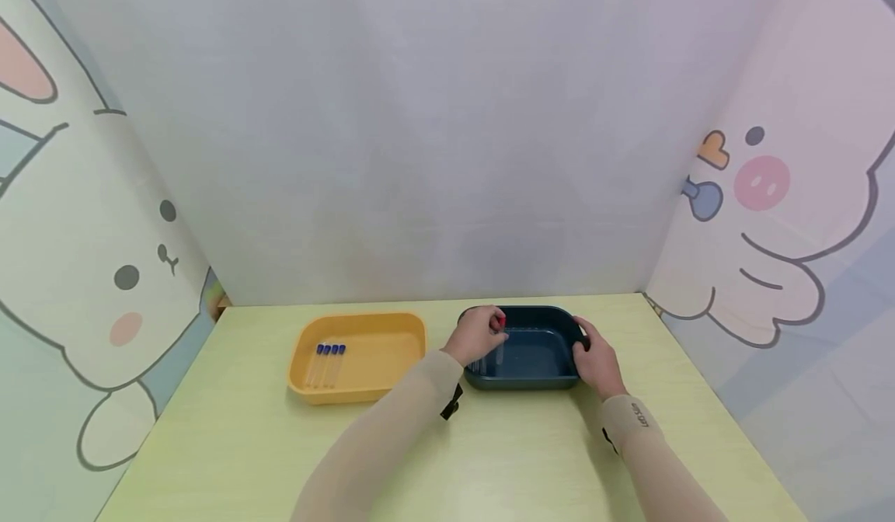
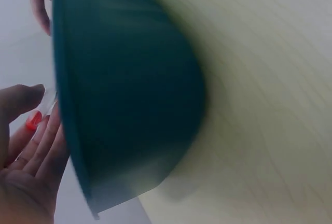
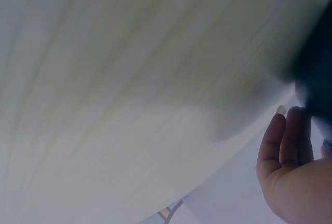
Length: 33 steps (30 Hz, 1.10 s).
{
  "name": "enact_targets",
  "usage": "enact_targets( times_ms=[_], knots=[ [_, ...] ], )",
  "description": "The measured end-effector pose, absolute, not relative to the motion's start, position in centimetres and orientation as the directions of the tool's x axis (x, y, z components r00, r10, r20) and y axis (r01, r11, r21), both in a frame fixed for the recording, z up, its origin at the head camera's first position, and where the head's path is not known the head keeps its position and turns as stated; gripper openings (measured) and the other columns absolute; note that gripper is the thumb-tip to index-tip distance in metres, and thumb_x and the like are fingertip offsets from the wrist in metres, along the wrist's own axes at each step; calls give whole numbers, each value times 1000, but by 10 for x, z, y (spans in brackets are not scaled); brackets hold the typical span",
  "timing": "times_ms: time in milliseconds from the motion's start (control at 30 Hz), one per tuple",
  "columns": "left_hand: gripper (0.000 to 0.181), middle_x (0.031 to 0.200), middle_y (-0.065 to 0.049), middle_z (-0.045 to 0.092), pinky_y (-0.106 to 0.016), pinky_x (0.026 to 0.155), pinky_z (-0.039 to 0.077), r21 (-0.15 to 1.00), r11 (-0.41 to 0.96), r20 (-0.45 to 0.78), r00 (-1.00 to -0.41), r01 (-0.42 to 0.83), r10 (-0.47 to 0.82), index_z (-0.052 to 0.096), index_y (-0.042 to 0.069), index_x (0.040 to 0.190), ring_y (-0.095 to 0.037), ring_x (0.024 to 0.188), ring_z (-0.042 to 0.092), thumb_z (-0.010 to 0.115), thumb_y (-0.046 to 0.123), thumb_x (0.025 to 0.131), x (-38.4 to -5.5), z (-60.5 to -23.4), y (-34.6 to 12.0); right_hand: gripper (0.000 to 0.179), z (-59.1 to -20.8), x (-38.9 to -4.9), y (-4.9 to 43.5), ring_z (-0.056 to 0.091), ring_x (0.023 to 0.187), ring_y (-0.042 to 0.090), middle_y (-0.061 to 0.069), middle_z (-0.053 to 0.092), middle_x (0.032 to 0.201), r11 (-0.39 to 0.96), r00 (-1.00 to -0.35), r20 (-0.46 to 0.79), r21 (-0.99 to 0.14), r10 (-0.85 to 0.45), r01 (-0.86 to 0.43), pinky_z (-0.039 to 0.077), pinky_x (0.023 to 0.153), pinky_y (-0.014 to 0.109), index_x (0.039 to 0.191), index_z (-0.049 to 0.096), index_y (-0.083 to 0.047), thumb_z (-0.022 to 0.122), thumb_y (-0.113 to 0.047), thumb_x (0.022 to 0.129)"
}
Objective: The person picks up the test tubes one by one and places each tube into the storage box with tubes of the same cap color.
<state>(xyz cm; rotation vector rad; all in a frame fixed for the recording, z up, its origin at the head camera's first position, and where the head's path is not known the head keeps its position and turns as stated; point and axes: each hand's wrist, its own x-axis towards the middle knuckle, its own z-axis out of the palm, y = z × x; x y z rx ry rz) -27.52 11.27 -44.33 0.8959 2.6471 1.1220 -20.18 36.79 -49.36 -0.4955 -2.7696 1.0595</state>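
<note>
My left hand (image 1: 477,337) is over the left part of a dark blue tray (image 1: 538,383), pinching a clear test tube with a red cap (image 1: 502,321). In the left wrist view that red cap (image 2: 33,120) shows between the thumb and fingers, beside the tray's rim (image 2: 65,105). More clear tubes (image 1: 478,366) lie in the tray's left end, partly hidden by the hand. At the opposite end, my right hand (image 1: 598,359) grips the tray's right rim. The right wrist view catches its fingers (image 3: 270,146) against the dark wall of the tray (image 3: 319,63).
Left of the dark tray stands a yellow tray (image 1: 391,351), holding several blue-capped test tubes (image 1: 327,363) laid side by side. Both trays are on a pale wood table (image 1: 503,452). A light curtain (image 1: 419,157) hangs behind, with cartoon-printed panels on both sides.
</note>
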Motion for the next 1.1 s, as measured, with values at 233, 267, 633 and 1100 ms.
enact_targets(
  times_ms=[233, 267, 633, 1100],
  knots=[
    [34, 104, -3, 69, -24, 83, 57, 627, 612, 80, -822, 482, 564, 67, 4, 126, -11, 88, 63, 75, 18, 95, -278, -457, 116, 58, -495, -201, 368, 52, 123, 43, 31, 52, 144, 698, -936, 8, -669, 352, 257, 41, 111, 64, 162, 31, -16, 38, -15, 105],
    [35, 104, -3, 68, -24, 83, 57, 626, 615, 78, -823, 479, 562, 68, 4, 126, -11, 88, 63, 75, 18, 95, -278, -458, 116, 58, -495, -201, 368, 52, 124, 43, 31, 52, 144, 698, -936, 8, -669, 352, 256, 41, 111, 64, 162, 31, -17, 38, -15, 105],
    [37, 118, -8, 65, -25, 81, 57, 589, 649, 60, -827, 481, 559, 69, 4, 126, -15, 92, 63, 79, 17, 92, -283, -465, 117, 58, -493, -202, 368, 52, 120, 42, 30, 53, 142, 693, -936, 5, -674, 352, 257, 41, 110, 63, 163, 31, -18, 38, -16, 105],
    [34, 118, -6, 66, -24, 86, 59, 444, 730, 72, -833, 519, 549, 73, 8, 117, -17, 98, 66, 82, 25, 88, -283, -472, 120, 57, -491, -201, 367, 53, 119, 42, 30, 54, 140, 700, -939, 12, -670, 344, 248, 43, 109, 62, 162, 32, -17, 39, -15, 105]
  ],
)
